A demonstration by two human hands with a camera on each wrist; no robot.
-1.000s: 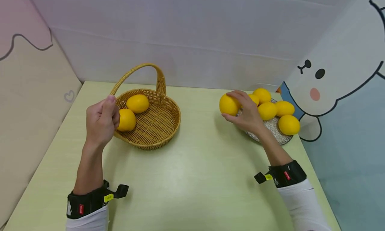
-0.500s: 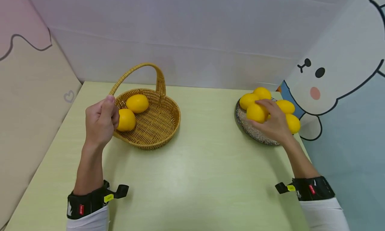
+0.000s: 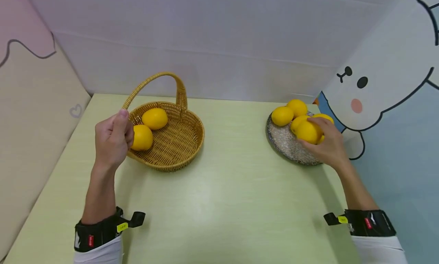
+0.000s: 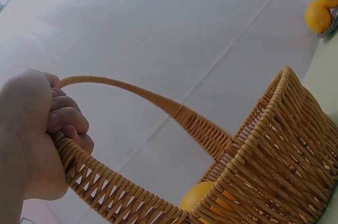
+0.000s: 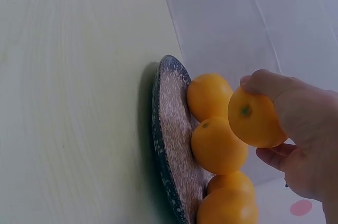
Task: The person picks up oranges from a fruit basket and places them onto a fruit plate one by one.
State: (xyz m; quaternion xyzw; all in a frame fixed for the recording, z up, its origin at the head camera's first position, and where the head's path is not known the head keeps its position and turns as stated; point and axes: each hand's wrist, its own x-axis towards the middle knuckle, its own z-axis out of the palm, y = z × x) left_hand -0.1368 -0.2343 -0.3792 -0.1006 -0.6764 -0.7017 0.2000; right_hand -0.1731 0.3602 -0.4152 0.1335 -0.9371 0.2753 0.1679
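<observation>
My left grip (image 3: 113, 140) is a fist curled tight round the handle (image 3: 180, 91) of the basket (image 3: 178, 140), and my right grip (image 3: 327, 144) pinches one round fruit (image 3: 308, 132) between thumb and fingers over the right side of the plate (image 3: 291, 145). I cannot tell whether the fruit I hold touches those under it.

The pale green table (image 3: 219, 203) carries both containers, well apart. The basket, woven and golden brown, sits upright toward the back left, its handle arching high over it. It has two fruits inside, both at its left side: the back fruit (image 3: 155, 118), and the near fruit (image 3: 142, 137), partly covered by my left grip.

The plate is smaller, round and speckled, with a dark rim, near the back right corner. On it the leftmost fruit (image 3: 282, 116) and the rear fruit (image 3: 297, 108) lie side by side at the back; the middle fruit (image 3: 294, 124) peeks out behind the one I hold; the right-hand fruit (image 3: 325, 116) is half hidden by my fingers. A yellow patch shows by my palm, too small to tell more.
</observation>
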